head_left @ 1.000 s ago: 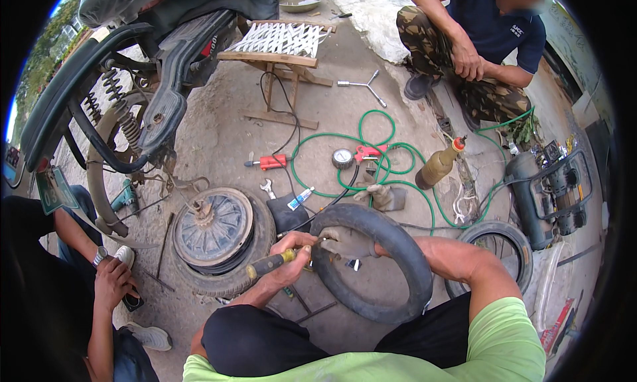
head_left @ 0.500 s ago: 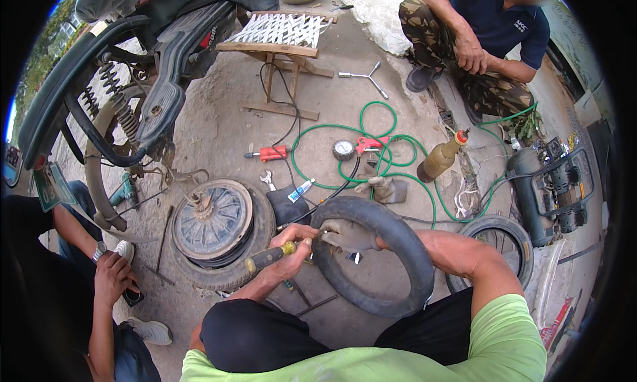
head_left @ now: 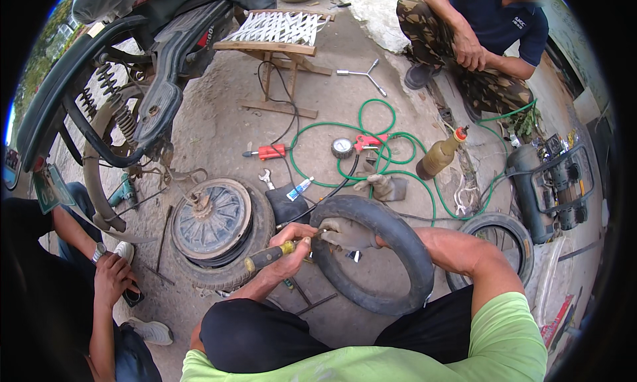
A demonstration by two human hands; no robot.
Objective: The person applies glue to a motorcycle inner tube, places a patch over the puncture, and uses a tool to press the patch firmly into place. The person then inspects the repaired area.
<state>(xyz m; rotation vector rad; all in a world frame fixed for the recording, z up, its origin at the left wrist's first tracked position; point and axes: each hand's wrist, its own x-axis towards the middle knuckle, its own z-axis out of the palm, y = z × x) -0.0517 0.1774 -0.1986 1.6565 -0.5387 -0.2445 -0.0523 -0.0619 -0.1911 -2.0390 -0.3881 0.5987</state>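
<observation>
A black inner tube stands tilted between my knees. My right hand, in a grey work glove, reaches through the ring and is closed on its left side. My bare left hand is closed around a screwdriver-like tool with a yellow and dark handle. The handle's butt points down and left. The tool's front end meets the tube by my gloved fingers, and its tip is hidden there. To the left of my hands lies a hub-motor wheel with its tyre on.
Ahead lie a spare glove, a pressure gauge, a green hose, a red-handled tool and a bottle. A tyre and compressor are at right. A raised vehicle and two people flank me.
Almost nothing differs. Both hands keep their hold on the tool and the inner tube, and the background has shifted only slightly in view.
</observation>
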